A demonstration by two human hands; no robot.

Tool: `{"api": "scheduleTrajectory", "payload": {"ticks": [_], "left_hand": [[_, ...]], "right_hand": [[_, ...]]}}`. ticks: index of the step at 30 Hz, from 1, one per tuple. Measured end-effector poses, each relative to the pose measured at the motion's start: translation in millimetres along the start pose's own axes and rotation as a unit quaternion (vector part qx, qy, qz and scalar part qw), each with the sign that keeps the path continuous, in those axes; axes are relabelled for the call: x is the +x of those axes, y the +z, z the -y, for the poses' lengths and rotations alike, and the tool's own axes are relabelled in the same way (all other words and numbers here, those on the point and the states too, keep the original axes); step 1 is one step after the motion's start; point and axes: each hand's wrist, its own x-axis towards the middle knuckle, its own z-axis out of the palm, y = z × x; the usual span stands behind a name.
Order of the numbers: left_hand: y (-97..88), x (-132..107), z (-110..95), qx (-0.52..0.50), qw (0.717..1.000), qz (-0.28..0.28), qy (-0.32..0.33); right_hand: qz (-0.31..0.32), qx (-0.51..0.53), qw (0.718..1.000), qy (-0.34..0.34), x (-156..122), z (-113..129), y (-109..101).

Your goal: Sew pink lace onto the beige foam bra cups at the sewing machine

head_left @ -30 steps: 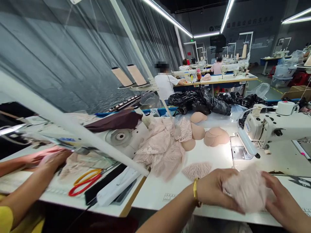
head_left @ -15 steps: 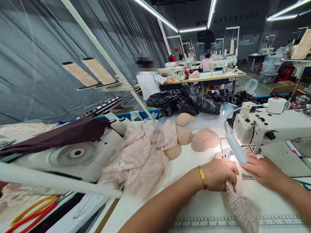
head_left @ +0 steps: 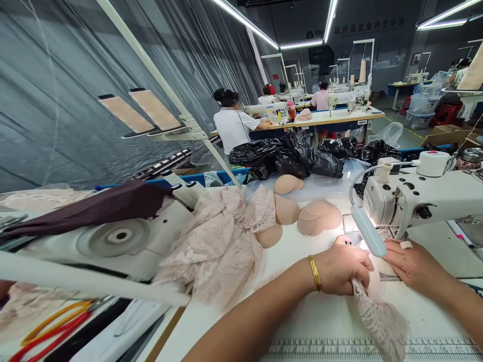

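My left hand, with a gold bangle at its wrist, is closed on a piece of pale pink lace that trails toward the table's front edge. A beige bra cup, partly covered by the fingers, lies against this lace. My right hand rests flat, fingers stretched out, on the fabric beside the needle area of a white sewing machine. A lit lamp tube hides part of the stitching spot and some fingertips.
Several beige cups and heaped pink lace lie left of the machine. Black plastic bags sit behind. A thread stand rises at left, above orange- and red-handled scissors. A printed ruler runs along the front edge.
Both hands stay in nearly the same place by the needle. The hanging lace end has shifted slightly to the right, and the view has moved a little.
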Motion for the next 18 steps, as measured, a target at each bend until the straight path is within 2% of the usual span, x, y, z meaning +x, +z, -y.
{"api": "scheduleTrajectory", "payload": {"ticks": [9, 18], "left_hand": [[0.0, -0.5, 0.7, -0.003, 1.000, 0.012, -0.016], [1.2, -0.8, 12.7, 0.017, 0.999, -0.025, -0.018]], "right_hand": [[0.009, 0.022, 1.000, 0.003, 2.8, 1.9, -5.6], [0.008, 0.017, 1.000, 0.007, -2.1, -1.9, 0.4]]}}
